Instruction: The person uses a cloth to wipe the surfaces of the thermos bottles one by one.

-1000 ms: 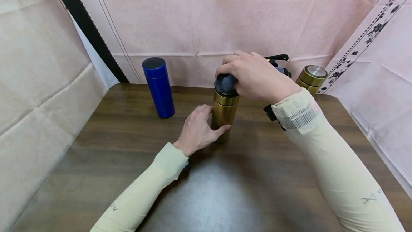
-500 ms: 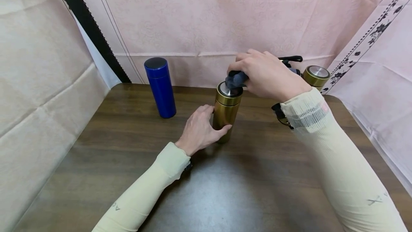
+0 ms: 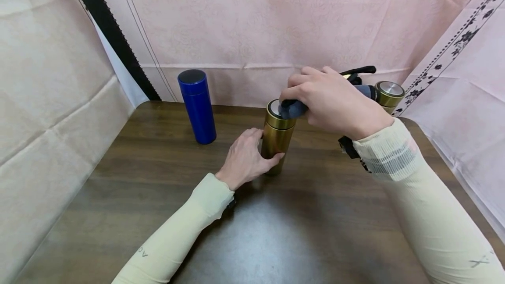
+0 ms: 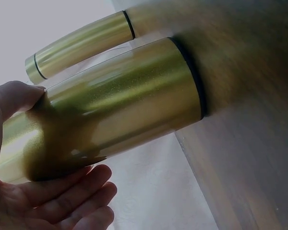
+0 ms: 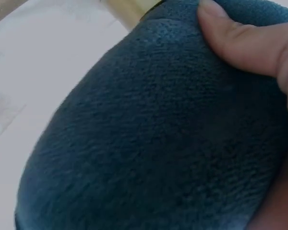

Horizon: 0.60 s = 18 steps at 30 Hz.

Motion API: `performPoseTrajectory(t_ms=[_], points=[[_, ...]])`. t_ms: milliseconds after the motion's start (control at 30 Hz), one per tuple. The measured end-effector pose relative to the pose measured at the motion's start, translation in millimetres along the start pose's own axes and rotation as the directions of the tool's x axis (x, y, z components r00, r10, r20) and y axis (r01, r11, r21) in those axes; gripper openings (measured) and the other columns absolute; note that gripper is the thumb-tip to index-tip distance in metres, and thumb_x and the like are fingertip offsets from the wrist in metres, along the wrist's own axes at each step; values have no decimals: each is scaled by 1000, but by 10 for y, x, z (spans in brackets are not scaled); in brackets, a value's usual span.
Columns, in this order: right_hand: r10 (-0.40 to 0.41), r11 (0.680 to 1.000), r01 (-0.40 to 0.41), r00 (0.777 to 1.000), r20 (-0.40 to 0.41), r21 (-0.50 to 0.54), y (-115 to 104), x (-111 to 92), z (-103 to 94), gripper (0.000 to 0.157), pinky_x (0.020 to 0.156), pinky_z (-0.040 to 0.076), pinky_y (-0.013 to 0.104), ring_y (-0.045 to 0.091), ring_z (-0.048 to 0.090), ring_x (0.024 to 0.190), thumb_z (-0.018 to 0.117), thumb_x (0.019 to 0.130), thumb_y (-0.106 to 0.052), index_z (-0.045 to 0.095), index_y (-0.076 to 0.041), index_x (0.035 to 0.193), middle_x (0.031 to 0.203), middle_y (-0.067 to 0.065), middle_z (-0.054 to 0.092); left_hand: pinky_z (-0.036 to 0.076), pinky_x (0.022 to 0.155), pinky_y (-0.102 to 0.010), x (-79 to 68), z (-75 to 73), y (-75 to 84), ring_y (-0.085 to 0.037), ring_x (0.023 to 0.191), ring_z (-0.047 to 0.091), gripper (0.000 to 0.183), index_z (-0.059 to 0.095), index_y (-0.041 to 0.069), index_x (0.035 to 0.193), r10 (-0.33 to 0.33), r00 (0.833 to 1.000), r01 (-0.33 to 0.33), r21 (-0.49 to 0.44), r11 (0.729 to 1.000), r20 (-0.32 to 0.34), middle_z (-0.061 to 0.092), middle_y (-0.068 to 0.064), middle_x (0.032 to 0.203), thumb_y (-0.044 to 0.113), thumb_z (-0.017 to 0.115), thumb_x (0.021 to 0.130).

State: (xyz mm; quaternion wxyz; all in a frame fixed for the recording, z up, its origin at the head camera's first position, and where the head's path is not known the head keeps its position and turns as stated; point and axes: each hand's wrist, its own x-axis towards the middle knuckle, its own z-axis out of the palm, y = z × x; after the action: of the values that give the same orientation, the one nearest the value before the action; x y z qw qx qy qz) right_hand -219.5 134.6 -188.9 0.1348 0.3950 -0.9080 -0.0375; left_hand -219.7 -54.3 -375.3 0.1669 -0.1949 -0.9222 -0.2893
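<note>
A gold thermos [image 3: 277, 141] stands upright on the wooden table, its silver-topped lid partly showing. Around its body my left hand [image 3: 244, 159] holds on, thumb toward the front; in the left wrist view the thumb and fingers [image 4: 93, 187] lie on either side of the thermos [image 4: 129, 91]. My right hand [image 3: 335, 100] grips a dark blue-grey cloth [image 3: 293, 109], pressed on the right part of the lid. The fuzzy cloth [image 5: 149, 124] fills most of the right wrist view, with the thumb [image 5: 245, 45] across it. The right fingertips are mostly hidden.
A blue thermos [image 3: 197, 106] with a black top stands at the back left. Another gold thermos [image 3: 388, 93] stands at the back right, partly behind the right arm. A black handle-like piece [image 3: 362, 70] shows behind the right hand. Pink cloth [image 3: 244, 25] hangs behind the table.
My right hand and the cloth have shifted right across the lid, then a little lower, baring part of its silver top. The left hand keeps its hold on the gold thermos.
</note>
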Motion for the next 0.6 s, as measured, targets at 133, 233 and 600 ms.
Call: performPoseTrajectory(t_ms=[133, 233, 600], points=[[-37, 999, 37, 999, -17, -10, -55, 45, 15, 49, 84, 46, 49, 28, 58, 107, 70, 73, 11, 73, -21, 110, 103, 1, 65, 56, 76, -35, 2, 0, 0, -17, 87, 60, 53, 65, 10, 106, 9, 1000, -9, -5, 1000, -7, 64, -1, 96, 56, 77, 82], [-28, 1000, 28, 999, -22, -1, -82, 83, 23, 44, 84, 45, 49, 28, 59, 106, 73, 78, 6, 73, -25, 109, 102, 0, 65, 56, 76, -34, 1, -2, -9, -17, 87, 60, 53, 65, 10, 106, 12, 1000, -12, -3, 1000, -10, 64, -1, 96, 55, 77, 82], [80, 995, -82, 996, 32, 54, -15, 231, 51, 45, 90, 48, 55, 33, 57, 116, 66, 82, 7, 72, -22, 115, 118, 4, 68, 55, 74, -35, -7, -10, 0, -18, 87, 58, 55, 64, 10, 111, -6, 1000, 6, 15, 1000, 18, 64, -3, 99, 57, 74, 84]])
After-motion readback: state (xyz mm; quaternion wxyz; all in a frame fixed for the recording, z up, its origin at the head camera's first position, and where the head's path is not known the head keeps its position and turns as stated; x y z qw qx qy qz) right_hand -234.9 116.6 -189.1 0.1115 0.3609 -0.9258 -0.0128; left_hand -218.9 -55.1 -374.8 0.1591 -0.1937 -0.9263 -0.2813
